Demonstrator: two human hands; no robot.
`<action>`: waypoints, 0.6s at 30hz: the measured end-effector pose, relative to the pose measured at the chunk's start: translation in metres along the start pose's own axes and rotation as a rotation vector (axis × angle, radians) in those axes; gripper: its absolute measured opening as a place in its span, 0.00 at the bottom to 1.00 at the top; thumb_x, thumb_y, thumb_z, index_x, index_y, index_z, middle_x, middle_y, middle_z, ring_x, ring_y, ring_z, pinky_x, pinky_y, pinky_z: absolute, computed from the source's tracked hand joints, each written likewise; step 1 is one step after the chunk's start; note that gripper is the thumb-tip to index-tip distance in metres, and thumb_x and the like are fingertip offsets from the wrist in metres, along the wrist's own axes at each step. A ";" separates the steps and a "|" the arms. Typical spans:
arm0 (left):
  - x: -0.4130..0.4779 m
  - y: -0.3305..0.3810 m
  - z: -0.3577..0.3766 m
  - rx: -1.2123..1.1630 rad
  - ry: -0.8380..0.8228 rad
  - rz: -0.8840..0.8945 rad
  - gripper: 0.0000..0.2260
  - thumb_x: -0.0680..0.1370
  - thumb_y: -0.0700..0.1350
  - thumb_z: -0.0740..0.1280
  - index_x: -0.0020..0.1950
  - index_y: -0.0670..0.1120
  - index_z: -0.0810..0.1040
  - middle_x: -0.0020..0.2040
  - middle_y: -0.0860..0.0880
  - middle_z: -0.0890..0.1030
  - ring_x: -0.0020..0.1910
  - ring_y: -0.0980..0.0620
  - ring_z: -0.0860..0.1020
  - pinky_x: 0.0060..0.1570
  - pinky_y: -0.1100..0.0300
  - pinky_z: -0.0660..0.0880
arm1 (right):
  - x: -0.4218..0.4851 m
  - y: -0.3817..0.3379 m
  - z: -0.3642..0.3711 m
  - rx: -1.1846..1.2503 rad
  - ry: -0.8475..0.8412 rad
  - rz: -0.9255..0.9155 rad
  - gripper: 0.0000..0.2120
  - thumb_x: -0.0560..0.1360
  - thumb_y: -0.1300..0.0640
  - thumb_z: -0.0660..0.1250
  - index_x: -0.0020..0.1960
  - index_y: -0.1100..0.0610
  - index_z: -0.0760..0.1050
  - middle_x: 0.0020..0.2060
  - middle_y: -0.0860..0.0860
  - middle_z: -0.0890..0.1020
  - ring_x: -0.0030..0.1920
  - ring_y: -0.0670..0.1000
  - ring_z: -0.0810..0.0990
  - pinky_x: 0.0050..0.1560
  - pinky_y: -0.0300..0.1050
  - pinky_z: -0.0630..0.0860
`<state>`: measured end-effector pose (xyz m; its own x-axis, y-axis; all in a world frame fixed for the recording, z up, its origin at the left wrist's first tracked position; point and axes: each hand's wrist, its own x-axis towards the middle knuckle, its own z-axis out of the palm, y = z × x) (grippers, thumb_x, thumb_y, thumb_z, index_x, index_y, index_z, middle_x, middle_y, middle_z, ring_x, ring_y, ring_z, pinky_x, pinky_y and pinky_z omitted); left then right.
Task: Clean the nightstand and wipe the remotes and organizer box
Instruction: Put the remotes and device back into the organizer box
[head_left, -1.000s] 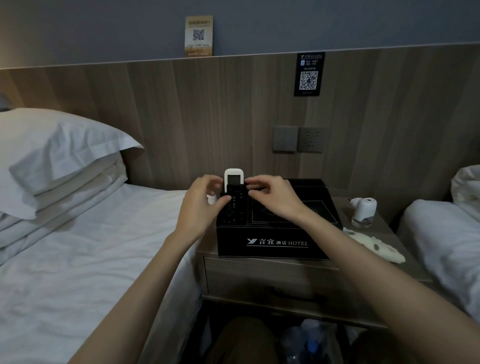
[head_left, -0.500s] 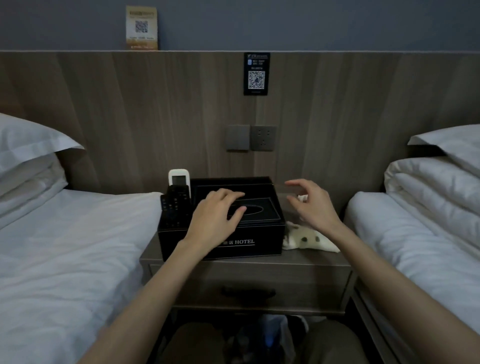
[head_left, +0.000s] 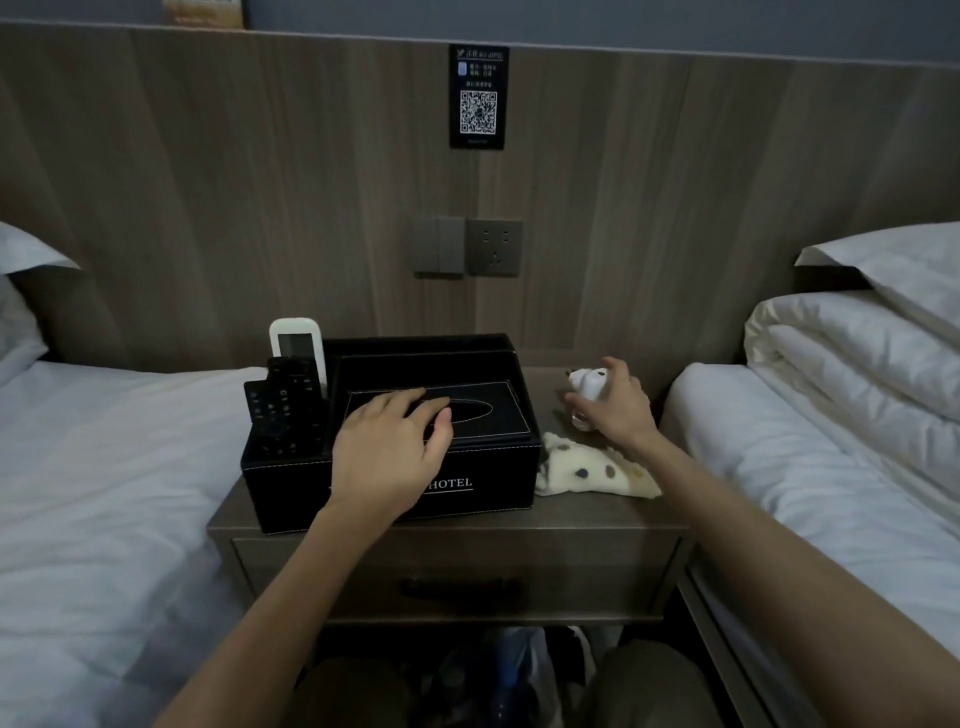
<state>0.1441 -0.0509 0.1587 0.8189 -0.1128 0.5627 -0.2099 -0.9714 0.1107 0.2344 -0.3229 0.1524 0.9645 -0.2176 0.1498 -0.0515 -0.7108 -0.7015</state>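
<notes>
Space on the nightstand (head_left: 597, 519) is small: the black organizer box (head_left: 483, 467) takes most of the top and its front nearly reaches the front edge. The left hand (head_left: 389, 447) lies open and flat on the box lid. White and black remotes (head_left: 291, 395) stand in the left compartment. The right hand (head_left: 613, 410) closes around a small white device (head_left: 584, 387) near the back edge. A spotted cloth (head_left: 587, 470) lies between box and right edge, touching the box.

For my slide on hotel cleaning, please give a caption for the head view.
Left hand rests on the black organizer box; right hand grasps a small white bottle.
</notes>
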 end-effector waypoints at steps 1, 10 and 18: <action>0.000 0.000 0.000 -0.009 0.008 0.000 0.23 0.80 0.56 0.49 0.59 0.53 0.82 0.58 0.51 0.82 0.59 0.50 0.79 0.55 0.53 0.75 | 0.002 0.001 0.003 0.019 0.018 0.004 0.37 0.72 0.46 0.72 0.74 0.55 0.59 0.67 0.60 0.71 0.65 0.62 0.71 0.64 0.55 0.70; -0.001 0.000 0.001 -0.029 0.045 -0.005 0.23 0.80 0.56 0.49 0.59 0.53 0.82 0.58 0.52 0.82 0.60 0.51 0.79 0.55 0.54 0.74 | -0.013 -0.022 -0.007 0.185 0.166 -0.067 0.28 0.74 0.49 0.70 0.67 0.58 0.63 0.57 0.55 0.78 0.54 0.56 0.78 0.49 0.47 0.73; 0.005 0.001 -0.035 -0.600 -0.204 -0.067 0.26 0.78 0.61 0.59 0.76 0.56 0.63 0.72 0.57 0.69 0.71 0.59 0.66 0.68 0.58 0.65 | -0.062 -0.107 -0.075 0.409 -0.019 -0.476 0.25 0.72 0.55 0.74 0.64 0.54 0.66 0.57 0.45 0.76 0.58 0.44 0.77 0.57 0.38 0.75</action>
<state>0.1296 -0.0448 0.1906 0.9134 -0.1505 0.3781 -0.3688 -0.6988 0.6129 0.1609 -0.2838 0.2702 0.8618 0.0748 0.5018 0.4848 -0.4127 -0.7711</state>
